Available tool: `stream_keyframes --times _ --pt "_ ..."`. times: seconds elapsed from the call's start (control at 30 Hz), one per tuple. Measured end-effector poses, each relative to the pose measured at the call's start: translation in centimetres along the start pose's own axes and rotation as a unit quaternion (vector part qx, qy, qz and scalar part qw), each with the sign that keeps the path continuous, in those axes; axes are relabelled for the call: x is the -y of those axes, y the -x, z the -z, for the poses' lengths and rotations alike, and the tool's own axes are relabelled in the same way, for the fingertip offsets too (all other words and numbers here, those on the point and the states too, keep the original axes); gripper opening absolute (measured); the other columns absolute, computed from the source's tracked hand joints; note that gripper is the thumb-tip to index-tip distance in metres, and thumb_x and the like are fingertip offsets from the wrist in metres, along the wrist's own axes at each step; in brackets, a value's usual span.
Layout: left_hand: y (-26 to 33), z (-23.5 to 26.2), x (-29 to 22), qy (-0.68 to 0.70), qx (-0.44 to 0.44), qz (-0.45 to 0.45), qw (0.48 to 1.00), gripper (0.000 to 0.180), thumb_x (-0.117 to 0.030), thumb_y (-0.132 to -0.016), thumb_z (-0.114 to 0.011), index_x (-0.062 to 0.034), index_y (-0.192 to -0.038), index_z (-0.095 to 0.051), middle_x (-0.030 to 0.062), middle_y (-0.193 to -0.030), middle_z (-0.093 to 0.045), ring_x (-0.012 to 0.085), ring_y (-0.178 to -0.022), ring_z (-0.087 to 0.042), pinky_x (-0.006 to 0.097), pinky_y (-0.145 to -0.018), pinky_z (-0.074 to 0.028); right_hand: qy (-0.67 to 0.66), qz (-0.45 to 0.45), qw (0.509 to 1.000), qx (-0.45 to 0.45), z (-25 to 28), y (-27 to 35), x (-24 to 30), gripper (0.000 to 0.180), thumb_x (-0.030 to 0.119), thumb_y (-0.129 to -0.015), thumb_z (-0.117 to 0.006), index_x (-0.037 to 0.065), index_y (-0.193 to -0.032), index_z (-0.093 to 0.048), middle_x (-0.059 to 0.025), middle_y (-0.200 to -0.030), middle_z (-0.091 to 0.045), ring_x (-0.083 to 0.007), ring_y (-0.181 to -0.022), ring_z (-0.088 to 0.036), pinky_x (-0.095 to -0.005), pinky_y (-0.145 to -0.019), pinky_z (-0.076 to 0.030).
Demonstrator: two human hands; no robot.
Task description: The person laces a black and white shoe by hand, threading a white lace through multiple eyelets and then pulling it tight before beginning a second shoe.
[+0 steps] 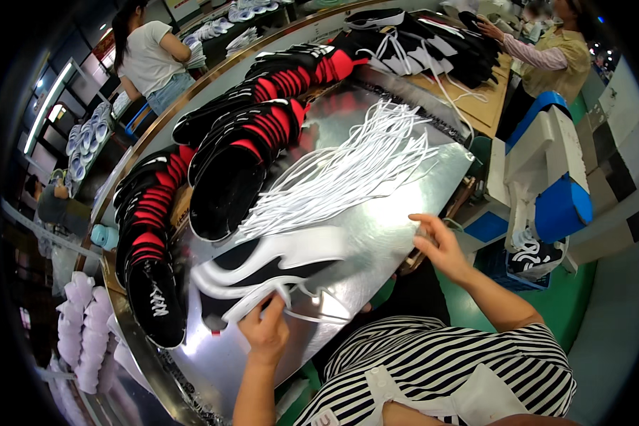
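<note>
left hand [265, 328]: fingers pinched narrow on a white lace at the black-and-white shoe [263, 273] | right hand [440, 245]: fingers loosely spread, at the surface [376, 234] edge right of the shoe | lace bundle [341, 174] just beyond the shoe

Bright, even overhead light fills the scene. The shiny curved metal surface [376, 234] throws white glare near its lower left edge. The black-and-white shoe upper [263, 273] is motion-blurred. Fisheye distortion bends straight edges, with a black vignette ringing the frame.
</note>
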State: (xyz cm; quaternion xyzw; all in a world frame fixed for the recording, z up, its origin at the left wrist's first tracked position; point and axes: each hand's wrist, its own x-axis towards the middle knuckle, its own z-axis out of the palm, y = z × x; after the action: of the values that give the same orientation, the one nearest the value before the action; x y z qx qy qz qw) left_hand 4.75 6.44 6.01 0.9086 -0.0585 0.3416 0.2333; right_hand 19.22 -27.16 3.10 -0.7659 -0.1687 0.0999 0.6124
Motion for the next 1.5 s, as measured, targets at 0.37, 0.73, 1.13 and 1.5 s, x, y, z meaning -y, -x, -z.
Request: stream_keyframes --times 0.37,0.73,1.13,1.5 --pt "-5.3 -3.7 -4.8 0.078 0.138 -0.194 0.968 0.032 -0.001 -0.065 -0.062 -0.0075 -0.095 -0.069 0.0038 -0.088 -0.063 0.0225 -0.081 -0.061 0.037 -0.074 -0.043 0.164 0.045 0.97 0.175 -1.7 -5.3 6.1 0.053 0.029 -0.077 -0.082 0.004 -0.119 -0.062 -0.0096 -0.109 -0.069 -0.0195 -0.098 -0.066 -0.0308 -0.085 -0.05" --pt "-6.5 -4.5 -2.5 -0.04 -0.034 -0.105 0.993 0.027 0.0 -0.077 -0.068 -0.0068 -0.102 -0.067 0.0157 -0.116 -0.059 0.0319 -0.105 -0.059 0.044 -0.097 -0.044 0.123 0.157 0.98 -0.011 4.0 -13.6 9.5 0.046 0.01 -0.075 -0.081 0.005 -0.117 -0.064 -0.0045 -0.114 -0.063 -0.0113 -0.098 -0.059 -0.0238 -0.079 -0.048" --pt "-1.0 -5.5 3.2 0.058 0.034 0.147 0.987 0.022 0.003 -0.078 -0.066 -0.0062 -0.097 -0.071 0.0078 -0.097 -0.068 0.0275 -0.084 -0.063 0.036 -0.074 -0.05 0.635 0.359 0.581 -0.361 16.2 -46.8 21.4 0.026 0.016 -0.088 -0.06 0.018 -0.115 -0.061 -0.0061 -0.096 -0.069 -0.0274 -0.085 -0.07 -0.0416 -0.067 -0.055" --pt "-1.2 -3.3 5.8 0.016 0.01 0.218 0.976 0.022 0.002 -0.081 -0.063 -0.0038 -0.102 -0.068 0.0137 -0.1 -0.068 0.0329 -0.088 -0.065 0.037 -0.077 -0.052 0.708 0.139 0.675 -0.155 18.6 -54.7 8.6 0.017 0.016 -0.091 -0.056 0.004 -0.101 -0.063 -0.0193 -0.104 -0.067 -0.0389 -0.099 -0.063 -0.0497 -0.08 -0.05"
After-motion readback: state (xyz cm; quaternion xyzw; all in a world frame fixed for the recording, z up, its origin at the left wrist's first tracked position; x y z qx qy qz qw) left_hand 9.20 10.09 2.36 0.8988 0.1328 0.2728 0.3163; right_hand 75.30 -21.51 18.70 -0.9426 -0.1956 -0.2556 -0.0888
